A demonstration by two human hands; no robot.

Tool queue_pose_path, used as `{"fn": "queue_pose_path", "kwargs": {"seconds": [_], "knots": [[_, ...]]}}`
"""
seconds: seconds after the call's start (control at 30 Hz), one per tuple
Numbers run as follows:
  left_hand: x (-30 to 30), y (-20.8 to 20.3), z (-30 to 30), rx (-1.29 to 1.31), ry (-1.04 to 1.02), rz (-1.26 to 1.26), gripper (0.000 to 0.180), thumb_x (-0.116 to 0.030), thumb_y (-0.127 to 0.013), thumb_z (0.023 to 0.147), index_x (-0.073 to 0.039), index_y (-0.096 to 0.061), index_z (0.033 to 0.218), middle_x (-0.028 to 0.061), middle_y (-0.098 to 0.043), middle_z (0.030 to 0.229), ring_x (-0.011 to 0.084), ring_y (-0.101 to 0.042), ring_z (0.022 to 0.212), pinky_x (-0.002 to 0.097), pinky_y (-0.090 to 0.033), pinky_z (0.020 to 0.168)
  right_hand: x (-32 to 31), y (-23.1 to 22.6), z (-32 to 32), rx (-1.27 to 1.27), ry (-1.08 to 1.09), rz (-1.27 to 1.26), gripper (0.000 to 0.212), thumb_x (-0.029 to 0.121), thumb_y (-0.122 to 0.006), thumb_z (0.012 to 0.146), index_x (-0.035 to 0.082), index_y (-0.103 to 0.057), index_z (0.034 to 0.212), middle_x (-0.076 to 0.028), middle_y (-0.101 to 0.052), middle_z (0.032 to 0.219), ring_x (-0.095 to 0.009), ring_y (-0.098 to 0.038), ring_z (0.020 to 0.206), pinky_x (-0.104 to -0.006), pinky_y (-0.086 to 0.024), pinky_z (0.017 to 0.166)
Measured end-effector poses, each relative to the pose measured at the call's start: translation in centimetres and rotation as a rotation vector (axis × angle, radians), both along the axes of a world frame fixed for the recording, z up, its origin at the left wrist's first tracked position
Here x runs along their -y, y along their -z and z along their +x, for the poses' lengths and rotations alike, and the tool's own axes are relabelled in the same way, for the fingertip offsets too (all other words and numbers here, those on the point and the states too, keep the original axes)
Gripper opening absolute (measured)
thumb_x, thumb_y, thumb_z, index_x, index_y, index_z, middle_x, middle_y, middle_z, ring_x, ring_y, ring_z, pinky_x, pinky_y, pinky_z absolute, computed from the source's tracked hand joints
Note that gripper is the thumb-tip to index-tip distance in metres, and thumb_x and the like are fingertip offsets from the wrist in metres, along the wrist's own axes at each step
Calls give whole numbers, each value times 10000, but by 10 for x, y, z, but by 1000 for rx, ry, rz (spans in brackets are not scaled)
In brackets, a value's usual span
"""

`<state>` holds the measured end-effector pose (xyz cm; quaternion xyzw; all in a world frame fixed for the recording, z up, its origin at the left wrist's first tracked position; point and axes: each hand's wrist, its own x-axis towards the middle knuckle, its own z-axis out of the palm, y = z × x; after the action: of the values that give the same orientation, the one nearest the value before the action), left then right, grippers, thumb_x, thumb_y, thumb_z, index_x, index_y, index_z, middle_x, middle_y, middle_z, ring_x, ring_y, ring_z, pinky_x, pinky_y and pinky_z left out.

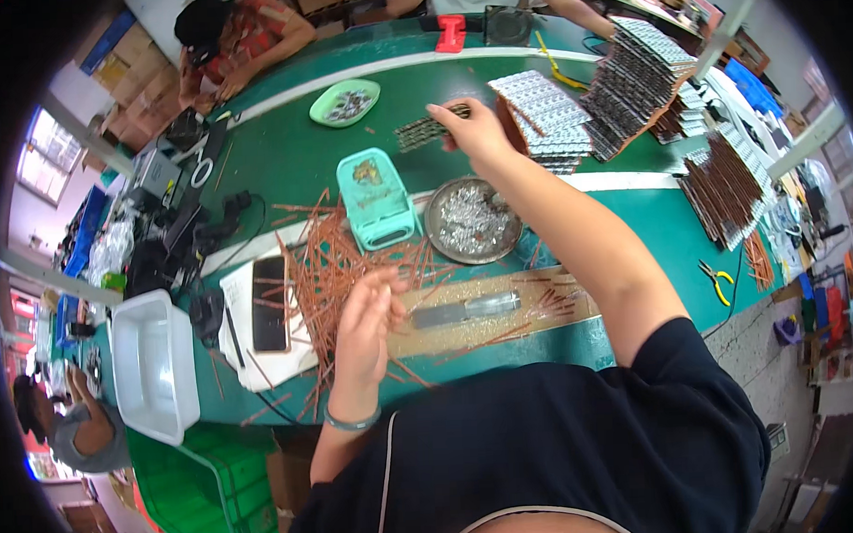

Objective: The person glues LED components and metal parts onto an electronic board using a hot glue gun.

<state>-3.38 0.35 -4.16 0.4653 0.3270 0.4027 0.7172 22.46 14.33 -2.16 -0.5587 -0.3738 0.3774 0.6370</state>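
Note:
Stretched far forward, my right hand (476, 133) pinches the end of a dark flat strip panel (420, 132) with rows of small marks. The panel is just above the green table, left of a stack of silvery panels (543, 107). My left hand (365, 320) is raised over a heap of thin reddish-brown strips (328, 261), its fingers loosely bent and apart with nothing seen in them. To its right, a grey metal bar (466, 309) lies on a speckled tan board (415, 340). Between my hands stand a teal plastic box (372, 188) and a round metal dish (444, 238) of small silvery parts.
Taller panel stacks (627, 90) and brown-edged ones (724, 190) stand at right, near yellow-handled pliers (718, 282). A phone (270, 305) and a white tub (155, 370) are at left. Farther off are a pale green bowl (346, 103) and co-workers (250, 42).

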Motion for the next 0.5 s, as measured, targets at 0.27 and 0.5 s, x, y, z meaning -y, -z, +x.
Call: {"fn": "queue_pose_path", "kwargs": {"seconds": [0.27, 0.5], "knots": [[-2, 7, -10, -47, 16, -26, 213, -104, -463, 888, -24, -507, 1080, 42, -552, 948, 90, -484, 772, 218, -373, 700, -98, 17, -9, -125, 104, 9, 354, 262, -700, 761, 10, -526, 938, -55, -556, 784, -114, -523, 576, -245, -480, 495], [-12, 6, -11, -51, 67, -12, 218, -47, -489, 859, -23, -497, 1075, 50, -547, 961, 89, -487, 781, 219, -373, 706, -61, -7, -17, -230, -287, 183, 305, 179, -684, 776, 18, -522, 978, -46, -566, 805, -106, -537, 623, -222, -471, 537]]}}
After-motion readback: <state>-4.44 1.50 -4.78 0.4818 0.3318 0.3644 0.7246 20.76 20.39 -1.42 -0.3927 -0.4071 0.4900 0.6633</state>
